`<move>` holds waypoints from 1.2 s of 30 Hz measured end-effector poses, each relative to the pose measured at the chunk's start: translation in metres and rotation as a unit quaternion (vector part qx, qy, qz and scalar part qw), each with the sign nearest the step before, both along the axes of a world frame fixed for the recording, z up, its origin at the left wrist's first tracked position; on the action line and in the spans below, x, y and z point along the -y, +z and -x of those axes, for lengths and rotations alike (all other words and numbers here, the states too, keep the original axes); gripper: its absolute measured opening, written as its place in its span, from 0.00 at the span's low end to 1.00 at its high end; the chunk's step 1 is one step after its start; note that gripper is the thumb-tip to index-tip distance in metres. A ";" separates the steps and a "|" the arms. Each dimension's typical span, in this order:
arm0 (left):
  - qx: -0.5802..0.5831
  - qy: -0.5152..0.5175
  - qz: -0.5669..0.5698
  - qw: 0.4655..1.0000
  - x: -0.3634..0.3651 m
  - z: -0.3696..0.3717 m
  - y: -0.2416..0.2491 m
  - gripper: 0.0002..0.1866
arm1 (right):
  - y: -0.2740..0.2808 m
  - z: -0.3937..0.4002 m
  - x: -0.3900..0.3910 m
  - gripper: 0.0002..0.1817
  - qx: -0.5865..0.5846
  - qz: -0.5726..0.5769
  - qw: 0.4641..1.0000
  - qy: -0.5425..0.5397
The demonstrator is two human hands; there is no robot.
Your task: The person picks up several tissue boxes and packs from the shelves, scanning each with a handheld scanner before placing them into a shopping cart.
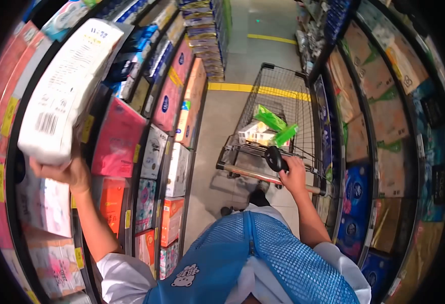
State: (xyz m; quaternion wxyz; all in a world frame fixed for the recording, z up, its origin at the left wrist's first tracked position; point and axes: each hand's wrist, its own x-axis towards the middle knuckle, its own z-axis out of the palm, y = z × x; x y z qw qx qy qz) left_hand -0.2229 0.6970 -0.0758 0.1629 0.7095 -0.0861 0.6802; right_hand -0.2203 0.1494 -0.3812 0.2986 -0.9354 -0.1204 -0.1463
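My left hand (62,173) is closed round the lower end of a large white tissue package (67,91) with a barcode on its side, held up in front of the left shelves. My right hand (293,175) grips a black scanner-like device (275,159) close to the handle of a shopping cart (250,173). Inside the wire cart lie green packages (270,119) and a white and yellow item (257,134).
Shelves of tissue packs line both sides, with pink packs (118,139) at left and blue packs (354,185) at right. A tall stack of packages (202,40) stands ahead at left. Yellow tape (232,86) crosses the grey floor (207,131).
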 end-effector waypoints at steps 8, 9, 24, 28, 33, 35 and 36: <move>-0.116 -0.011 0.066 0.991 0.152 -0.033 -0.025 0.47 | 0.006 0.001 -0.001 0.25 -0.010 -0.008 0.999 0.036; -0.160 -0.119 0.161 0.967 0.169 -0.052 -0.036 0.47 | 0.008 0.002 -0.001 0.25 -0.012 -0.003 0.999 0.036; -0.496 -0.351 0.344 0.715 0.302 -0.198 -0.348 0.17 | 0.008 0.001 -0.003 0.25 0.009 -0.008 0.999 0.041; -0.502 -0.308 0.402 0.701 0.268 -0.095 -0.318 0.09 | 0.002 0.001 -0.001 0.27 -0.027 0.007 0.998 0.053; -0.424 -0.153 0.468 0.760 0.211 0.042 -0.343 0.05 | -0.022 -0.002 0.009 0.31 -0.020 0.035 0.997 0.065; -0.478 -0.080 0.448 0.751 0.189 0.100 -0.365 0.05 | -0.035 -0.005 0.016 0.32 -0.039 0.032 0.997 0.055; -0.493 -0.058 0.442 0.747 0.179 0.127 -0.392 0.05 | -0.037 -0.007 0.017 0.31 -0.046 0.022 0.997 0.058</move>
